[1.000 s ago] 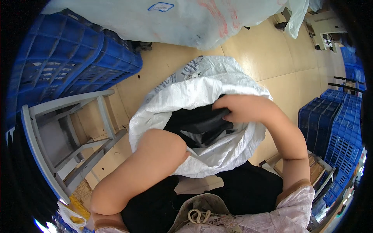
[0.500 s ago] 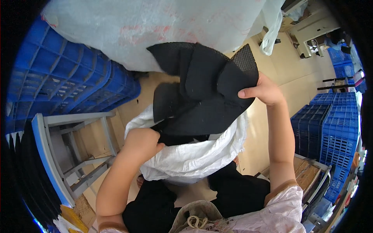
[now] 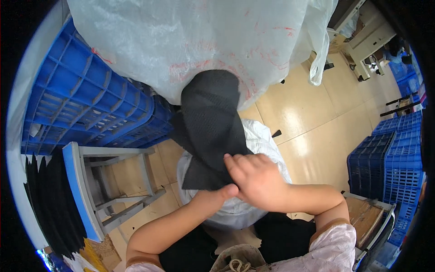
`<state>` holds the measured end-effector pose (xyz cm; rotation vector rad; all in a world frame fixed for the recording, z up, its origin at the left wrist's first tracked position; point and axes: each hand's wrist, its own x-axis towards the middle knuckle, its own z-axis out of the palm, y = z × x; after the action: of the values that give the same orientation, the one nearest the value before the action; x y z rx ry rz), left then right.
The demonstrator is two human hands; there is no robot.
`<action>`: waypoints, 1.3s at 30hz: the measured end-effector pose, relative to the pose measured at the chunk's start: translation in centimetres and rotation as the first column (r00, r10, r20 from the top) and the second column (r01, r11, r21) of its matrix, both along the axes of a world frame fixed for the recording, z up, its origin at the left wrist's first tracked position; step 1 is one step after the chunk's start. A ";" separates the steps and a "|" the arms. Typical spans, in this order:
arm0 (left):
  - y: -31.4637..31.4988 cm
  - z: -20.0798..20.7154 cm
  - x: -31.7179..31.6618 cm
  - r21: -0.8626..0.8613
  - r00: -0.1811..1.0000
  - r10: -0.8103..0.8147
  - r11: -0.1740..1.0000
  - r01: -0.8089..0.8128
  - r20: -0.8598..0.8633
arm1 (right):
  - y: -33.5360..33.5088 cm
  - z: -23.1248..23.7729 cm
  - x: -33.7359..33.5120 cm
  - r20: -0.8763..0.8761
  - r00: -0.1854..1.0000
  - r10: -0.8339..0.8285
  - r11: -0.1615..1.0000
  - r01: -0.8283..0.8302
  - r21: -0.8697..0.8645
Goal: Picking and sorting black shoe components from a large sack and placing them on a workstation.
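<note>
Several black cut fabric pieces (image 3: 210, 118), some with a mesh-like weave, hang together in front of me. A long rounded end points away, and other corners stick out to the left. My right hand (image 3: 260, 181) is closed over their near right edge, fingers curled on top. Just left of it, my left hand (image 3: 210, 199) grips the near end from below; its thumb shows and its other fingers are hidden by the fabric. Beneath the pieces stands a white woven sack (image 3: 267, 140) between my knees, its mouth mostly covered by fabric and hands.
A large whitish plastic bag (image 3: 181, 41) bulges at the far side. Blue crates (image 3: 86, 99) stand at the left beside a grey stool frame (image 3: 113, 199) and a stack of black pieces (image 3: 56, 204). More blue crates (image 3: 398, 158) and a cardboard box (image 3: 362, 215) are at the right.
My right hand has come left and nearer, next to my left hand. The fanned black pieces are now gathered and point away. My left hand has moved right, off the sack's rim.
</note>
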<state>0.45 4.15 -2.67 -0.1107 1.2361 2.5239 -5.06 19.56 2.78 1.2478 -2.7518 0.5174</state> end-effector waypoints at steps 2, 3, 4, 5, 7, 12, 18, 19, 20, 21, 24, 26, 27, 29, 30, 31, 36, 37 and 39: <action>0.1 0.7 -0.3 0.021 0.960 0.099 0.994 -0.109 0.263 | -0.5 0.0 0.1 0.062 0.998 0.031 0.998 -0.034 0.049; -0.3 0.7 -0.6 0.012 0.961 0.100 0.994 -0.107 0.257 | -0.7 -0.3 -0.1 0.093 0.993 0.069 0.998 -0.067 -0.017; -0.7 0.5 -0.9 0.096 0.913 0.117 0.981 -0.167 0.391 | -0.8 -0.4 -0.3 0.121 0.987 0.109 0.992 -0.099 -0.083; -1.1 0.2 -1.1 0.173 0.844 0.117 0.955 -0.239 0.523 | -0.6 -0.3 -0.4 0.191 0.971 0.142 0.983 -0.116 -0.140; -1.7 -0.9 -1.1 0.160 0.864 0.122 0.961 -0.226 0.489 | -0.4 -1.5 -1.0 0.293 0.940 0.175 0.962 -0.099 -0.256; -1.3 -2.1 -0.6 -0.054 0.926 0.147 0.989 -0.137 0.347 | 0.2 -3.1 -2.4 0.853 0.492 0.175 0.817 0.411 -0.404; -1.4 -1.1 -0.6 -0.231 0.979 0.017 0.972 0.032 0.204 | 0.1 -3.3 -3.9 0.923 0.316 0.220 0.764 0.533 -0.364; -1.4 -1.0 -0.9 -0.303 0.989 -0.048 0.949 0.089 0.141 | 0.3 -3.7 -4.1 0.924 0.311 0.223 0.759 0.539 -0.364; -1.5 -0.7 -1.1 -0.374 0.990 -0.117 0.917 0.139 0.082 | 0.4 -3.9 -4.2 0.925 0.306 0.225 0.755 0.545 -0.364; -1.5 -0.1 -1.2 -0.366 0.986 -0.152 0.916 0.164 0.060 | 0.3 -4.1 -4.2 0.927 0.290 0.237 0.728 0.579 -0.367; -1.9 0.3 -1.1 -0.534 0.975 -0.223 0.823 0.194 0.011 | 0.4 -5.0 -4.7 0.930 0.166 0.329 0.644 0.681 -0.349; -2.1 1.2 -1.7 -0.538 0.969 -0.203 0.806 0.248 0.142 | 0.8 -5.5 -5.0 0.918 0.105 0.382 0.612 0.716 -0.336; -2.2 1.5 -2.0 -0.535 0.947 -0.176 0.790 0.299 0.269 | 1.3 -5.7 -5.3 0.905 0.059 0.421 0.613 0.717 -0.332; -2.3 -0.5 -1.8 -0.378 0.950 -0.072 0.906 0.189 0.302 | 1.9 -5.6 -5.9 0.917 0.057 0.396 0.650 0.687 -0.324; -2.3 -1.4 -1.6 -0.210 0.936 0.025 0.976 0.053 0.351 | 2.2 -5.2 -6.0 0.915 0.054 0.400 0.657 0.679 -0.327; -2.6 -1.9 -1.7 -0.169 0.925 0.040 0.985 0.026 0.378 | 2.4 -4.8 -6.0 0.950 0.104 0.295 0.744 0.598 -0.297; -1.7 -1.3 -2.1 -0.127 0.925 0.111 0.989 -0.069 0.363 | 1.6 -5.4 -3.8 0.860 0.494 0.132 0.898 0.307 -0.314; -1.6 -1.1 -2.1 -0.103 0.925 0.107 0.992 -0.074 0.364 | 1.4 -5.4 -3.6 0.797 0.601 0.058 0.934 0.249 -0.255; -2.3 -1.1 -1.6 -0.110 0.947 0.026 0.994 0.010 0.319 | 1.1 -5.7 -3.5 0.827 0.560 0.048 0.922 0.293 -0.252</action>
<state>-1.19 1.83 -3.80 -0.5310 1.2384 2.3231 -8.56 20.63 -2.92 0.7941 -3.0980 1.9462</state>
